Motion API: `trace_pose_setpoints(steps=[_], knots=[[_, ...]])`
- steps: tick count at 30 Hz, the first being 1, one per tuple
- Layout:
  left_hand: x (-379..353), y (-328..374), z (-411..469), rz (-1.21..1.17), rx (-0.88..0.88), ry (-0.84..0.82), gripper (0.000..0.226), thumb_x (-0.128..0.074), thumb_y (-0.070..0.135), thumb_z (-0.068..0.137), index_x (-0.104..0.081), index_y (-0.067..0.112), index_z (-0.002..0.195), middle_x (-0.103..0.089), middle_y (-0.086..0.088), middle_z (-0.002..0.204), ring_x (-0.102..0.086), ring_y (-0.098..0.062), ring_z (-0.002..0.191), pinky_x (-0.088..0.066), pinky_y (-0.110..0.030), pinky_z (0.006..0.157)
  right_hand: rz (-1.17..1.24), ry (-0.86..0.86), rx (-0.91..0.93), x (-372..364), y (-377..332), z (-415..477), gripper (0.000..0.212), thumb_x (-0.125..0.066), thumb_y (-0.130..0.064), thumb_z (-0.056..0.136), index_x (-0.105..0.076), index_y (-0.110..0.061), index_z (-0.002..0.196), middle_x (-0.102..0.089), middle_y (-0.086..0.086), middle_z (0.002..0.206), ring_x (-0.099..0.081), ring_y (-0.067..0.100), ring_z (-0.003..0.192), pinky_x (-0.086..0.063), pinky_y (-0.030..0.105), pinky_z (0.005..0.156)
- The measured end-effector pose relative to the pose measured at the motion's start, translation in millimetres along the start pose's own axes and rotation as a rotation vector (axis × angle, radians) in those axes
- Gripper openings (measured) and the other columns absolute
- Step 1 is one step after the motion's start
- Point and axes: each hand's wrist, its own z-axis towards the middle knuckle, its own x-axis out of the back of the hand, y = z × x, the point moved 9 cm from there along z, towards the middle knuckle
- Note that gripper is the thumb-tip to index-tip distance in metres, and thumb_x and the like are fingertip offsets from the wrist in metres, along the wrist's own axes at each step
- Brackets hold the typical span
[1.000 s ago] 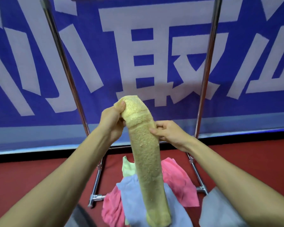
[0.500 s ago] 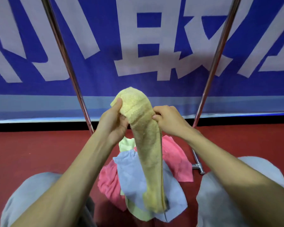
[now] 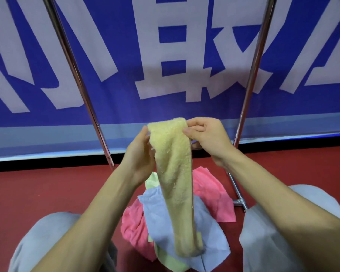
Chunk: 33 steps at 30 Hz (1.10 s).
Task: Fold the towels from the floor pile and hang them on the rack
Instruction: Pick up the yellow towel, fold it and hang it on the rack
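A yellow terry towel point(image 3: 175, 173) hangs as a long narrow strip in front of me, its lower end reaching down onto the floor pile. My left hand point(image 3: 139, 156) holds its upper left edge, and my right hand point(image 3: 206, 134) pinches the upper right corner between thumb and fingers. The floor pile lies below between my knees: a light blue towel point(image 3: 208, 232) on top, a pink towel point(image 3: 210, 195) and a pale green towel point(image 3: 166, 260) under it. The rack shows as two slanting metal poles, the left pole point(image 3: 75, 75) and the right pole point(image 3: 257, 55).
The rack's foot bar point(image 3: 238, 195) runs along the red floor point(image 3: 47, 193) just right of the pile. A blue banner with large white characters point(image 3: 165, 55) stands behind the rack. My knees in grey trousers point(image 3: 283, 232) flank the pile on both sides.
The view has tipped down, bringing my knees in. My right hand has moved up from the towel's side to its top right corner, and the top edge is spread wider between both hands.
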Motion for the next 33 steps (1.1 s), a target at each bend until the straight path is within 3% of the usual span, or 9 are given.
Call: trace_pose_setpoints(steps=[4, 8, 12, 16, 19, 22, 28, 30, 33], knots=[[-2.3, -19.4, -2.0, 0.218, 0.041, 0.077, 0.070, -0.031, 0.062, 0.094, -0.065, 0.002, 0.111, -0.062, -0.017, 0.098, -0.056, -0.028, 0.092, -0.042, -0.038, 0.081, 0.091, 0.107, -0.096, 14.9, 10.6, 3.7, 0.015, -0.063, -0.006, 0.089, -0.068, 0.002, 0.101, -0.069, 0.007, 0.076, -0.059, 0.011, 0.055, -0.051, 0.023, 0.049], [-13.3, -32.2, -7.5, 0.338, 0.059, 0.017, 0.047, -0.049, 0.060, 0.089, -0.057, 0.014, 0.080, -0.039, -0.004, 0.065, -0.044, -0.018, 0.062, -0.039, -0.028, 0.060, 0.187, 0.201, -0.174, 35.4, 18.4, 3.7, 0.018, -0.065, -0.007, 0.087, -0.068, 0.000, 0.104, -0.072, 0.012, 0.087, -0.068, 0.017, 0.070, -0.059, 0.027, 0.059], [-24.2, -33.5, -11.5, 0.408, -0.011, -0.038, 0.021, -0.067, 0.028, 0.087, -0.072, 0.008, 0.089, -0.070, -0.003, 0.082, -0.062, -0.015, 0.073, -0.049, -0.027, 0.068, 0.264, 0.221, -0.269, 43.8, 28.9, 1.0, 0.017, -0.065, -0.005, 0.088, -0.067, 0.004, 0.102, -0.069, 0.015, 0.081, -0.066, 0.020, 0.064, -0.058, 0.029, 0.055], [-28.4, -20.4, -15.4, 0.410, -0.137, -0.029, 0.019, -0.064, 0.020, 0.089, -0.070, 0.006, 0.100, -0.072, -0.009, 0.094, -0.065, -0.016, 0.080, -0.051, -0.030, 0.072, 0.278, 0.216, -0.282, 47.2, 33.7, 2.4, 0.015, -0.066, -0.005, 0.087, -0.068, 0.004, 0.099, -0.070, 0.013, 0.080, -0.067, 0.015, 0.062, -0.058, 0.029, 0.060], [-36.4, -8.2, -21.6, 0.401, -0.231, -0.049, 0.017, -0.061, 0.018, 0.091, -0.069, 0.010, 0.104, -0.072, -0.009, 0.093, -0.066, -0.015, 0.077, -0.051, -0.028, 0.067, 0.287, 0.212, -0.311, 46.3, 42.5, 5.6, 0.024, -0.068, -0.014, 0.087, -0.068, 0.005, 0.101, -0.068, 0.011, 0.080, -0.065, 0.019, 0.070, -0.058, 0.037, 0.074], [-35.7, 3.0, -24.3, 0.364, -0.284, -0.038, 0.018, -0.060, 0.019, 0.092, -0.069, 0.011, 0.105, -0.072, -0.013, 0.098, -0.065, -0.019, 0.081, -0.050, -0.033, 0.070, 0.203, 0.111, -0.378, 33.9, 52.4, 6.4, 0.034, -0.062, -0.033, 0.091, -0.067, -0.001, 0.098, -0.064, 0.012, 0.088, -0.062, 0.023, 0.080, -0.054, 0.042, 0.088], [-21.1, 25.0, -28.4, 0.253, -0.315, 0.047, 0.022, -0.060, 0.019, 0.092, -0.068, 0.002, 0.103, -0.066, -0.012, 0.089, -0.060, -0.020, 0.077, -0.049, -0.027, 0.063, 0.141, -0.173, -0.525, -3.9, 65.8, -5.2, 0.069, -0.033, -0.063, 0.093, -0.064, -0.003, 0.107, -0.071, 0.017, 0.104, -0.068, 0.028, 0.096, -0.051, 0.035, 0.086], [-12.3, 29.3, -27.6, 0.212, -0.310, 0.091, 0.024, -0.059, 0.019, 0.092, -0.067, -0.001, 0.104, -0.064, -0.011, 0.086, -0.059, -0.018, 0.073, -0.048, -0.026, 0.061, 0.135, -0.232, -0.523, -12.1, 66.4, -7.5, 0.074, -0.033, -0.065, 0.092, -0.064, 0.000, 0.110, -0.070, 0.015, 0.101, -0.067, 0.026, 0.090, -0.052, 0.036, 0.084], [1.9, 30.9, -24.0, 0.122, -0.254, 0.146, 0.019, -0.060, 0.016, 0.092, -0.066, 0.000, 0.099, -0.062, -0.006, 0.076, -0.057, -0.013, 0.061, -0.048, -0.022, 0.053, 0.108, -0.304, -0.467, -18.7, 62.9, -8.9, 0.068, -0.053, -0.059, 0.087, -0.064, 0.003, 0.113, -0.060, 0.017, 0.097, -0.054, 0.029, 0.089, -0.046, 0.039, 0.087]])
